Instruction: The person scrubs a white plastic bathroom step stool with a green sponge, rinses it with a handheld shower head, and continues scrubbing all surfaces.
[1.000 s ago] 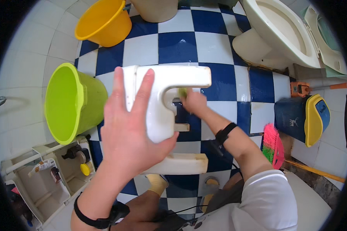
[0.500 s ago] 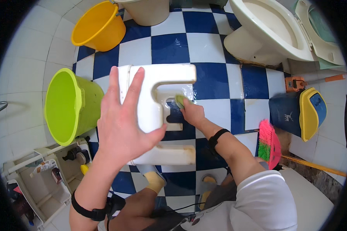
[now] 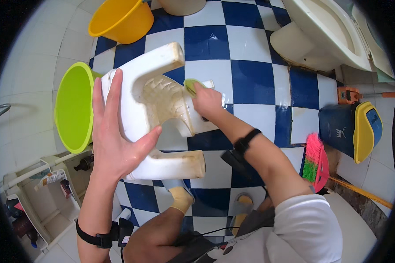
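Observation:
A white plastic stool (image 3: 131,103) is tilted on its side above the floor, its legs pointing right. Its ribbed inner face has yellow-brown stains, and the leg ends are stained too. My left hand (image 3: 112,140) grips the stool's left side, fingers stretched along it and thumb over the near edge. In my right hand (image 3: 207,103) is a green scrubbing pad (image 3: 190,86), pinched at the fingertips beside the stool's inner opening. From this angle I cannot tell whether the pad touches the stool.
A lime-green bucket (image 3: 72,109) stands left, with a yellow bucket (image 3: 123,24) behind it. A storage rack (image 3: 52,206) is at lower left. On the right are a toilet (image 3: 303,52), a blue bin with a yellow lid (image 3: 338,127) and a pink-green brush (image 3: 312,153). The tiled floor (image 3: 250,83) looks wet.
The stool has turned and tilted, exposing more of its stained inner face. My left hand has shifted left with it. My right hand, still holding the pad, has moved slightly up and left.

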Demonstrator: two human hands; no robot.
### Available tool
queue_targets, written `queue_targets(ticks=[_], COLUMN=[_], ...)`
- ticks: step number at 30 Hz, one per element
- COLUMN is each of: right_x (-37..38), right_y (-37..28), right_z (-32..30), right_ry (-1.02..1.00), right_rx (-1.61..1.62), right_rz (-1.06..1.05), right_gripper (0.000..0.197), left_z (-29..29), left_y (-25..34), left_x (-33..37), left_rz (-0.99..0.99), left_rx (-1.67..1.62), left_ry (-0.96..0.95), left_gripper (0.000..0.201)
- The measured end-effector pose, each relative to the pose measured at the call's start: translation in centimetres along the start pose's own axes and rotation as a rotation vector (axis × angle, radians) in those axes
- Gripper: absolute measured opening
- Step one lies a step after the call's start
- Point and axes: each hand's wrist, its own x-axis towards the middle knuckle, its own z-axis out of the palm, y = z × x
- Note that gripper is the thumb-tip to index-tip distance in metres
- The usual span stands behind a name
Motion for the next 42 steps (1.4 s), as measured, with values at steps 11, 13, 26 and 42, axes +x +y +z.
queue_targets(ticks=[11,13,26,42], right_x=[-10.3,-4.5,-1.7,-3.1], right_y=[-2.0,-1.9,-1.0,-0.5], right_z=[2.9,2.3,2.5,1.1], right_ry=[-0.024,0.154,0.128,-0.208], right_rx=[-0.060,-0.046,0.038,-0.005], right_rz=[-0.080,-0.076,-0.099,-0.222], right_gripper=[0.034,0.022,0.032,0.019], left_z=[-0.5,-0.3,0.0,-0.5], left_y=[2.0,1.9,2.3,0.9], left_x=[0.9,1.1,1.5,1.5], left_rz=[-0.026,0.027,0.062,0.063], left_rx=[-0.053,-0.005,0.040,0.009], left_ry=[-0.055,-0.032,-0.037,-0.022], left_gripper=[0.110,0.109,0.110,0.109])
